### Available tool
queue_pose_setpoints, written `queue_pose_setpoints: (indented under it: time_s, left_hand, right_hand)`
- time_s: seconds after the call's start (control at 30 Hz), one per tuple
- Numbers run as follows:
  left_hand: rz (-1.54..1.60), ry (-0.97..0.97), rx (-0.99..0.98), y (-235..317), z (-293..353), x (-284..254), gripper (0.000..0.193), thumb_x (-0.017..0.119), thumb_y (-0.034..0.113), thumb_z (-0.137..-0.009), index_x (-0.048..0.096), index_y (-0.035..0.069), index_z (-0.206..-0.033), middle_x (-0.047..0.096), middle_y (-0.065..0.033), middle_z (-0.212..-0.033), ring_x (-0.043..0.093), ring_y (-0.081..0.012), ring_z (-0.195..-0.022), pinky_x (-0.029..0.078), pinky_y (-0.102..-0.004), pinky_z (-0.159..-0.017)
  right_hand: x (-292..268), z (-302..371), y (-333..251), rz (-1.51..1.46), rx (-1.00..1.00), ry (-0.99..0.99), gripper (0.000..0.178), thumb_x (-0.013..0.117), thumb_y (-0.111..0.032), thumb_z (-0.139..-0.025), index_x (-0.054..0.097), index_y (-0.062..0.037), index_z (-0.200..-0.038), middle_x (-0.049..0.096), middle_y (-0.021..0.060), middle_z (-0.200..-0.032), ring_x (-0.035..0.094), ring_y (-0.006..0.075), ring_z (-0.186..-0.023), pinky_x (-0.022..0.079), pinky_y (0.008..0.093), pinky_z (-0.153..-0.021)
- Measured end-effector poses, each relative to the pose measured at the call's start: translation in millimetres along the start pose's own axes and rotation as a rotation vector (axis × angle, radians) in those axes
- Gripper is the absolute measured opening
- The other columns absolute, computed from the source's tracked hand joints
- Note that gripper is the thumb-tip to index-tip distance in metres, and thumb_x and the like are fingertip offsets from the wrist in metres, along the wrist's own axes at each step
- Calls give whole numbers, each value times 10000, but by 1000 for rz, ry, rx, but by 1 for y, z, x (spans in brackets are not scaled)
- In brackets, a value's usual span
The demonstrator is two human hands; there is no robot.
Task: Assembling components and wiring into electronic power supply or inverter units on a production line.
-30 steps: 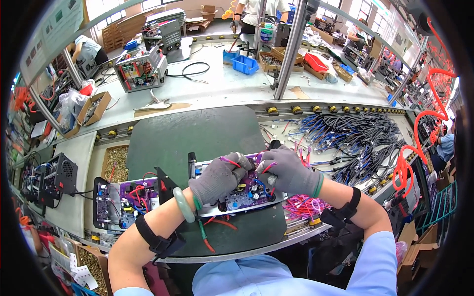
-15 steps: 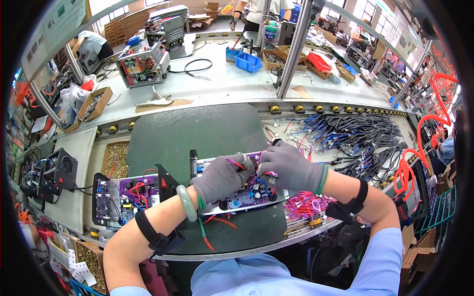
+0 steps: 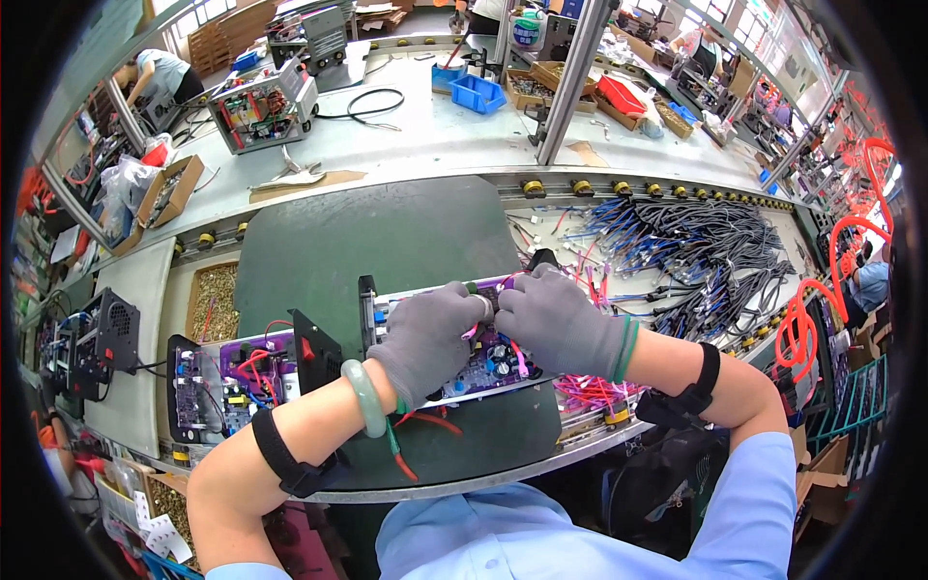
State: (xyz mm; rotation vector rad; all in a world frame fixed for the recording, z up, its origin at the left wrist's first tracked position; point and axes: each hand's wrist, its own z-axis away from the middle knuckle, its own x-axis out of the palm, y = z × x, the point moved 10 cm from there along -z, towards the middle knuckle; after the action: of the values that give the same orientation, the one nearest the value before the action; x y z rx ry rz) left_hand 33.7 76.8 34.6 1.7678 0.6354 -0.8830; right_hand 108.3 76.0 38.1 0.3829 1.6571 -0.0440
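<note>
While the left hand [image 3: 430, 333] and right hand [image 3: 561, 324] meet, fingers bent inward, over the circuit board [image 3: 480, 375] on the green mat [image 3: 377, 227], whether they pinch anything cannot be told. Small, steady movements should suit such close work. From the board, pink wires [image 3: 594, 391] lie at four o'clock, dark cables [image 3: 701, 242] at two.

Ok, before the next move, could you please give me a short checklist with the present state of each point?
1. Hands gloved: ok, left hand and right hand both in grey.
2. Circuit board resting on the dark green sheet: ok.
3. Sheet's near side clear of cables: not ok, a red-tipped cable lies there.
4. Left wrist without jewellery: not ok, it wears a green bangle.
5. Firm grip: cannot tell, the hands hide it.
</note>
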Motion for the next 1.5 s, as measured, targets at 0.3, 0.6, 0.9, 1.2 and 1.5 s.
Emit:
queue_pose_setpoints:
  time_s: [0.3,0.6,0.9,1.2,1.5]
  left_hand:
    - [337,-195,-295,-36,-21,28,154,693,150,-883,727,43,-989,716,-124,-817,659,-170,-718,524,-321,-703]
    - [333,-117,-380,-30,-12,27,184,694,240,-889,715,63,-936,704,-141,-799,683,-241,-721,525,-358,-700]
    - [-225,-451,-183,10,-46,13,171,632,305,-875,724,170,-924,693,-143,-853,679,-354,-837,535,-446,-749]
    - [-188,-281,-24,8,-32,20,220,641,290,-893,648,69,-889,674,-150,-850,656,-386,-824,525,-460,-716]
    - [-249,-253,41,27,-28,21,176,669,179,-821,633,124,-984,666,-107,-879,662,-369,-788,537,-457,-689]
  right_hand:
    - [-16,35,52,-933,407,459,104,696,-72,-822,715,-43,-919,629,90,-809,636,235,-731,502,348,-654]
    - [-19,37,52,-952,365,524,134,736,-48,-790,695,-18,-913,640,102,-819,632,244,-697,496,337,-627]
    - [-18,39,54,-890,375,542,139,740,-52,-780,710,-42,-915,641,102,-805,634,252,-672,497,348,-610]
    - [-19,38,58,-940,371,556,151,749,-61,-756,709,-42,-899,636,113,-801,632,273,-672,501,363,-604]
    - [-21,37,57,-937,364,579,152,746,-60,-757,707,-38,-903,639,115,-799,635,276,-668,496,360,-593]
